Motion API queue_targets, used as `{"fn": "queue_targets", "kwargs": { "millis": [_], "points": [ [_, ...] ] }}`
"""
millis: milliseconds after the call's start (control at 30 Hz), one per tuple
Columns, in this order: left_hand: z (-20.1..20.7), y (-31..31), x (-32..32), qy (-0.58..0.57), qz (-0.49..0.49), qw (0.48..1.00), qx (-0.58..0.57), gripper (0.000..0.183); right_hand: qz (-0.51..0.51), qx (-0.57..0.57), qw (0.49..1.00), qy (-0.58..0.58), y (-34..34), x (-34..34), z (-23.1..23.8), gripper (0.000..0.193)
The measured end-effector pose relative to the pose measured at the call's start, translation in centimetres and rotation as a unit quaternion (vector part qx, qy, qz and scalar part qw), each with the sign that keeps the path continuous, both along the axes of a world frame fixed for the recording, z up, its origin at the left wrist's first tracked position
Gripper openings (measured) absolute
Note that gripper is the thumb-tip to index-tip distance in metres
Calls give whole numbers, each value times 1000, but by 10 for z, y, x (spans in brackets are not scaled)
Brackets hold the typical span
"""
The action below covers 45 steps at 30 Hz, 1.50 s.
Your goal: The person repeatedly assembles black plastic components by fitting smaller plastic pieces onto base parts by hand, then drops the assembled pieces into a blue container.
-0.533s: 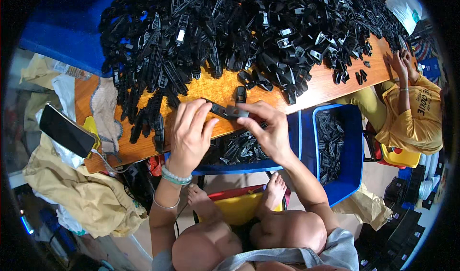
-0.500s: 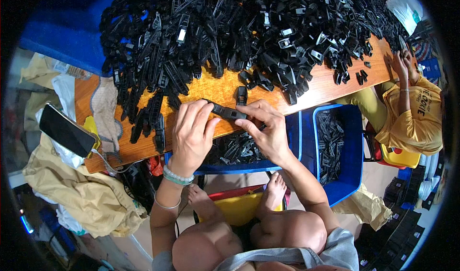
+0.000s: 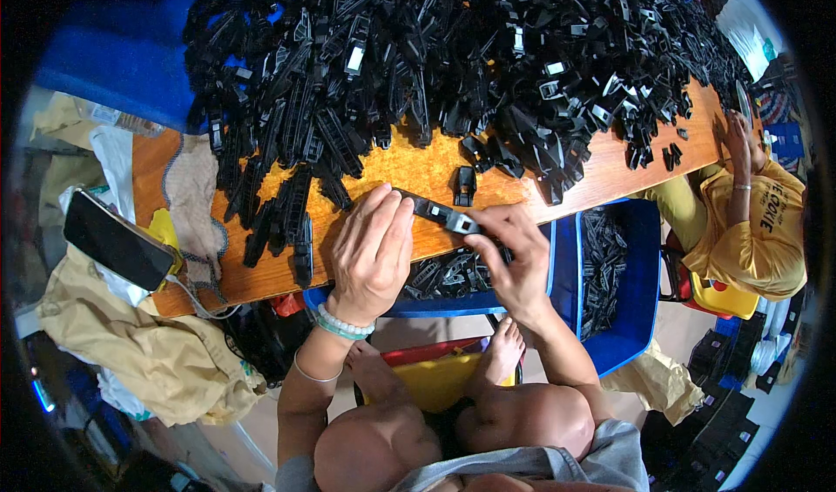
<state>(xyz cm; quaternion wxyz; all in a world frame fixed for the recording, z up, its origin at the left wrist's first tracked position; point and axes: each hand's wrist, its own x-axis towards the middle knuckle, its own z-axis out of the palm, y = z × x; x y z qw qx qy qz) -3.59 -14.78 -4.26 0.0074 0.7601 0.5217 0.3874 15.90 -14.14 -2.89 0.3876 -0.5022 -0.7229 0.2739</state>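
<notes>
A long, narrow black plastic part (image 3: 435, 212) is held over the table's front edge, sloping down to the right. My left hand (image 3: 373, 252) is closed around its left end, and its fingers hide that end. At the other end, my right hand (image 3: 515, 252) pinches the part between thumb and fingers, slightly blurred; a bright, shiny face with an opening shows there. Just behind the held part, a short black plastic piece (image 3: 465, 186) lies alone on the wood. Beyond it spreads a big heap of similar black plastic parts (image 3: 409, 83).
Under the wooden table edge (image 3: 270, 274) is a blue bin (image 3: 418, 306) of black parts. Another blue bin (image 3: 629, 340) stands to its right. A phone (image 3: 120, 239) and a grey cloth (image 3: 192, 192) are at left. A co-worker in yellow (image 3: 753, 231) sits at right.
Both hands have moved slightly right with the part. Its right end now shows a shinier face. The table and heap appear a little lower and farther right in view.
</notes>
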Motion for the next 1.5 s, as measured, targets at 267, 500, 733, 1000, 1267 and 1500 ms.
{"fn": "queue_targets", "kwargs": {
  "millis": [267,500,733,1000,1267,1500],
  "points": [
    [-1,1,-2,-30,-39,999,-5,26,13,9,999,-43,11,-15,1,27],
    [-1,-1,0,-33,-27,999,1,23,6,104,985,-139,7,-27,2,30],
    [11,-72,-40,-9,186,982,41,22,242,-25,961,-130,1,28,33,29],
    [3,-59,-19,-13,166,982,-89,23,-49,124,964,-231,29,-19,-2,35],
    [17,-22,-19,-105,-41,987,-114,24,58,-94,987,117,28,-18,12,36],
    [11,-17,-21,-120,-57,983,-126,20,163,-43,985,38,23,-3,7,26]
  ]
}}
